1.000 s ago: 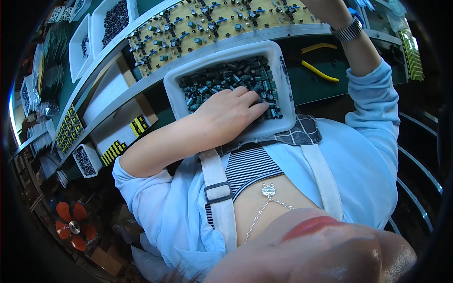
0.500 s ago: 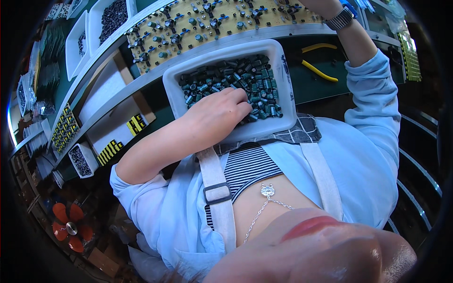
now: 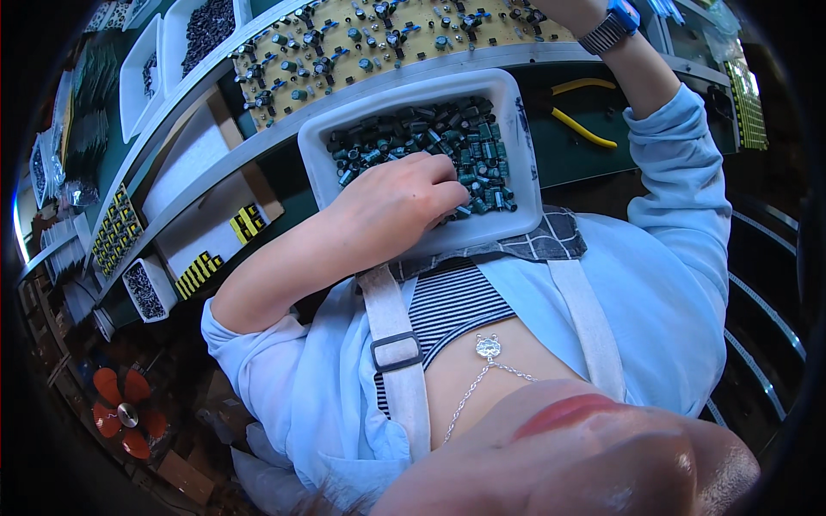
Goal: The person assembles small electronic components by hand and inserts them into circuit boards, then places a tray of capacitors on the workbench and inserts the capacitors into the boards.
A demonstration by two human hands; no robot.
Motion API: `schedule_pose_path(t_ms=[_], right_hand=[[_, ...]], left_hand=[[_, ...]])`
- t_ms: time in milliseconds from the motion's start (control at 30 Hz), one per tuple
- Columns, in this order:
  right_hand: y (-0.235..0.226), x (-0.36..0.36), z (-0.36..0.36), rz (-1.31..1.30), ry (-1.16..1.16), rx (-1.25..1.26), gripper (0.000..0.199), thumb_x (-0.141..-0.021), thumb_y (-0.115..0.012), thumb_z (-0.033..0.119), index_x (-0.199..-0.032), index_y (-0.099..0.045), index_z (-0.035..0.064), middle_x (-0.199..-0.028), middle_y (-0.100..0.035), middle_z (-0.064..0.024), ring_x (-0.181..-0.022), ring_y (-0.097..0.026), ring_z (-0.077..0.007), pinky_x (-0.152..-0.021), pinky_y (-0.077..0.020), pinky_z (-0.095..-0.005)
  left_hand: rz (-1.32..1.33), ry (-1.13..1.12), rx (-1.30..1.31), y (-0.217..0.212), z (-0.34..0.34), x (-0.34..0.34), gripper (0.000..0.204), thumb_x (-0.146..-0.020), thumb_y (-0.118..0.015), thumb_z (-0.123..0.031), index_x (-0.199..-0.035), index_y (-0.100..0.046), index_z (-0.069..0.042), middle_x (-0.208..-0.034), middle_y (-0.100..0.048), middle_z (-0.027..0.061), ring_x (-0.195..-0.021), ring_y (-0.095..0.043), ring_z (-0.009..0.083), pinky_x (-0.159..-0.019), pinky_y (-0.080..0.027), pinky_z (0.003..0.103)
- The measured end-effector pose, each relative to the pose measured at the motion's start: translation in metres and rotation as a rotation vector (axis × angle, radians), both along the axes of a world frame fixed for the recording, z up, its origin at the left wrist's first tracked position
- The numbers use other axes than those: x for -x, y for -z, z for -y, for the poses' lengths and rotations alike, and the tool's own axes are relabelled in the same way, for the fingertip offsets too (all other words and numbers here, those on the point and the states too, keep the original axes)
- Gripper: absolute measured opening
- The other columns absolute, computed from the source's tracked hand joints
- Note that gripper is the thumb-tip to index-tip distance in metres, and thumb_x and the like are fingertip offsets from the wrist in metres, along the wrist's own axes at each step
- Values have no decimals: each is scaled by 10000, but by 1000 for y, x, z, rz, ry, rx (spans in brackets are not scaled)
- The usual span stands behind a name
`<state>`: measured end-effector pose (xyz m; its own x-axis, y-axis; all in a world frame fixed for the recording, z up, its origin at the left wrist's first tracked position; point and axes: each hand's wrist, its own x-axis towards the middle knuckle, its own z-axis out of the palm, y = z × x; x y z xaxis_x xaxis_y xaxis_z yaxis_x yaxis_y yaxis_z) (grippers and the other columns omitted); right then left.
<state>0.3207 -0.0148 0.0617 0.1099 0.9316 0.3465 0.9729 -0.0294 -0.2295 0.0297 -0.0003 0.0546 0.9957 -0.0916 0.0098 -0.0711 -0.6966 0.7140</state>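
My left hand (image 3: pixel 403 191) is down in a white plastic tray (image 3: pixel 516 206) filled with small dark green cylindrical capacitors (image 3: pixel 482 168). Its fingers are curled among the parts; the fingertips are hidden, so what they grip does not show. The tray sits against my front at the bench edge. My right hand (image 3: pixel 575 12) reaches over the right end of a long tan circuit board panel (image 3: pixel 404 39), which carries many upright green capacitors and other small parts. The top of the picture cuts off that hand's fingers. A watch is on the right wrist.
Yellow-handled pliers (image 3: pixel 585 127) lie right of the tray. A metal rail (image 3: pixel 344 103) runs along the panel. White bins of dark parts (image 3: pixel 206 39) stand at the far left. Lower left are yellow-and-black parts (image 3: pixel 200 273), a small parts box (image 3: pixel 148 292) and an orange-bladed fan (image 3: pixel 127 414).
My right hand has shifted slightly left and up, further past the top edge. My left hand stays in the tray with its fingers a little more drawn in.
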Motion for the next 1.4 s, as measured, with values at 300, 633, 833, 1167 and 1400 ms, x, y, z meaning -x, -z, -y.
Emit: schedule_pose_path(t_ms=[300, 633, 833, 1167, 1400], right_hand=[[1, 14, 0, 62, -23, -71, 191, -818, -621, 246, -789, -645, 59, -739, -628, -136, -720, -614, -312, -643, -479, -393], [-6, 20, 10, 34, 25, -53, 160, -806, -638, 222, -788, -646, 63, -738, -633, -113, -706, -618, -292, -628, -481, -389], [-15, 27, 12, 186, -191, -155, 162, -808, -641, 217, -774, -644, 58, -752, -635, -98, -684, -613, -289, -610, -483, -370], [3, 120, 74, 29, -692, 562, 236, -744, -701, 198, -939, -647, 77, -840, -609, -60, -837, -589, -223, -748, -460, -352], [11, 123, 72, -72, -805, 654, 150, -790, -661, 189, -875, -653, 66, -847, -639, -83, -850, -612, -236, -798, -477, -352]], left_hand=[[10, -67, 21, -6, -8, 2, 144, -749, -672, -73, -877, -614, -42, -843, -581, 94, -805, -585, 272, -692, -486, 342], [95, -93, 7, -9, -14, -4, 158, -751, -675, -62, -900, -626, -41, -862, -610, 103, -826, -602, 279, -711, -491, 337], [236, -337, 69, -19, -53, -9, 164, -774, -674, -62, -936, -653, -40, -896, -648, 93, -834, -633, 217, -716, -496, 297], [68, -747, -145, -22, -135, -39, 191, -778, -676, -173, -840, -692, 7, -731, -626, 167, -664, -608, 269, -613, -469, 340], [117, -721, -400, -22, -135, -39, 203, -759, -686, -195, -807, -688, 2, -751, -630, 167, -716, -610, 303, -655, -477, 361]])
